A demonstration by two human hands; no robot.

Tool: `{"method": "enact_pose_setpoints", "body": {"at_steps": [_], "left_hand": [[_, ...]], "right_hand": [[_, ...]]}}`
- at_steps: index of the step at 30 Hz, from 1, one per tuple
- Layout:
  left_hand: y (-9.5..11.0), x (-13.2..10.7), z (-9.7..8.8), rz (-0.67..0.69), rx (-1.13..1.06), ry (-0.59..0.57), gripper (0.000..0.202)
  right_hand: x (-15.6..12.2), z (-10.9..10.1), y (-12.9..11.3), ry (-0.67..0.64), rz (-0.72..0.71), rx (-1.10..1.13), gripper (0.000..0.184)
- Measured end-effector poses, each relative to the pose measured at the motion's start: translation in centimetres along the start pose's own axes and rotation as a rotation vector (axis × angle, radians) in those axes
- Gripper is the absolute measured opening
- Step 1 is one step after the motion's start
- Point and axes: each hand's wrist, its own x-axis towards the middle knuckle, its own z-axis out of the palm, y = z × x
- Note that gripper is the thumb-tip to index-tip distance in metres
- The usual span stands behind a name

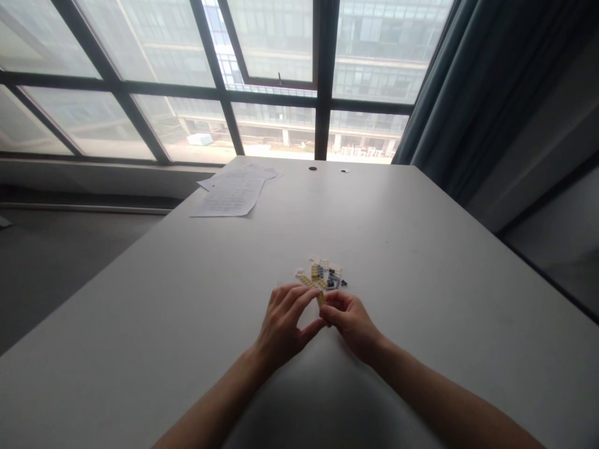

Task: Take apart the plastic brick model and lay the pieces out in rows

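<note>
Both hands meet over the near middle of the white table (421, 249). Left hand (283, 324) and right hand (350, 321) pinch one small tan brick piece (321, 299) between their fingertips. Just beyond lies a loose pile of small bricks (322, 273), tan, white, dark. Printed sheets (231, 193) rest far left, near the window (276, 75).

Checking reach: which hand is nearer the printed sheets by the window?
Left. Both pinch a yellow brick. The left hand is this side and slightly right of the sheets; the right hand is farther right.
</note>
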Motion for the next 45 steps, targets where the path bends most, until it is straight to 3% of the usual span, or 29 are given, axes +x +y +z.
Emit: {"method": "enact_pose_setpoints", "body": {"at_steps": [8, 14, 17, 21, 25, 29, 32, 34, 39, 45], "left_hand": [[-0.2, 0.0, 0.1, -0.031, -0.019, 0.040, 0.042], [0.0, -0.3, 0.3, 0.026, -0.034, 0.023, 0.048], [-0.3, -0.3, 0.3, 0.042, -0.044, 0.036, 0.052], [-0.6, -0.1, 0.2, 0.031, -0.059, 0.040, 0.055], [-1.3, 0.0, -0.6, 0.053, -0.063, 0.012, 0.045], [-3.5, -1.3, -1.7, 0.004, 0.009, -0.137, 0.039], [-5.2, -2.5, -2.2, -0.068, 0.058, -0.314, 0.041], [-6.0, -3.0, -2.3, -0.095, 0.071, -0.373, 0.044], [-6.4, -3.3, -2.3, -0.110, 0.076, -0.390, 0.046], [-6.4, -3.4, -2.3, -0.083, 0.081, -0.378, 0.049]], "right_hand": [[-0.3, 0.3, 0.0, 0.097, -0.099, -0.043, 0.023], [-0.7, 0.6, 0.0, -0.020, 0.029, -0.021, 0.025], [-0.8, 0.7, 0.1, -0.017, 0.070, 0.045, 0.028], [-0.8, 0.8, 0.2, 0.015, 0.060, -0.025, 0.030], [-0.7, 0.8, 0.3, 0.002, 0.010, -0.105, 0.027], [-0.4, 0.0, -0.1, 0.011, -0.079, -0.365, 0.022], [0.2, -0.9, -0.9, 0.033, -0.192, -0.720, 0.022], [1.1, -1.6, -1.6, 0.003, -0.298, -0.968, 0.028], [4.1, -2.2, -2.8, -0.140, -0.470, -1.484, 0.046], [7.1, -1.4, -3.5, -0.344, -0.535, -1.714, 0.044]]}}
